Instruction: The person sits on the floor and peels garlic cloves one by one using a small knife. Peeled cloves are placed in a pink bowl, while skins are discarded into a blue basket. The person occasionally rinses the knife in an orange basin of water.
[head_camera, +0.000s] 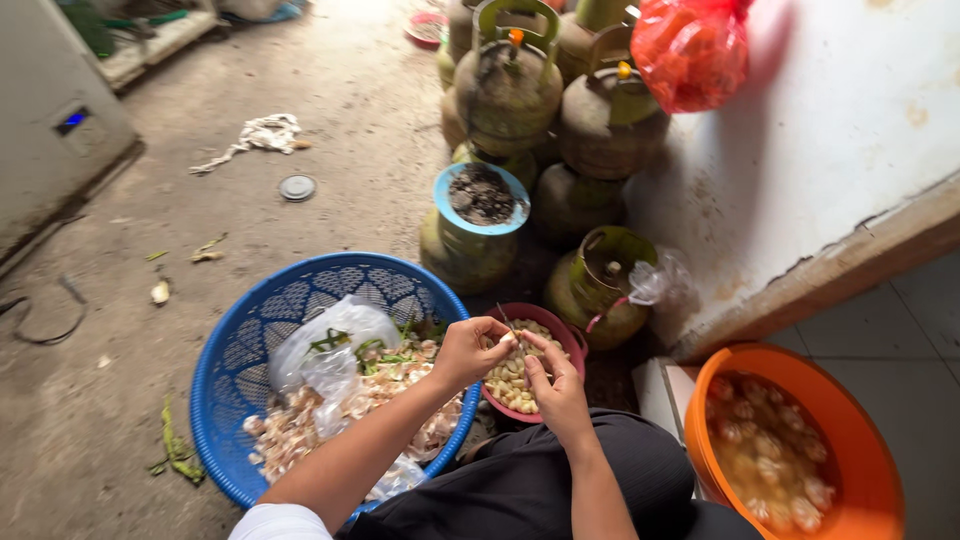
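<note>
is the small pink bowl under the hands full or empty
Nearly full: the pink bowl is heaped with pale peeled cloves up to its rim, below the left hand and right hand.

Left hand (468, 350) and right hand (556, 385) meet, fingers pinched.

You sit on a rough, dusty concrete floor (90, 400). Beside you the round blue plastic lattice basket (240, 350) holds crinkled clear plastic bags (335, 345) and dry, papery peels (290, 425). The dull green metal gas cylinders (505, 95) look rusty and grimy. Your glossy orange plastic tub (880, 470) is smooth.
</note>
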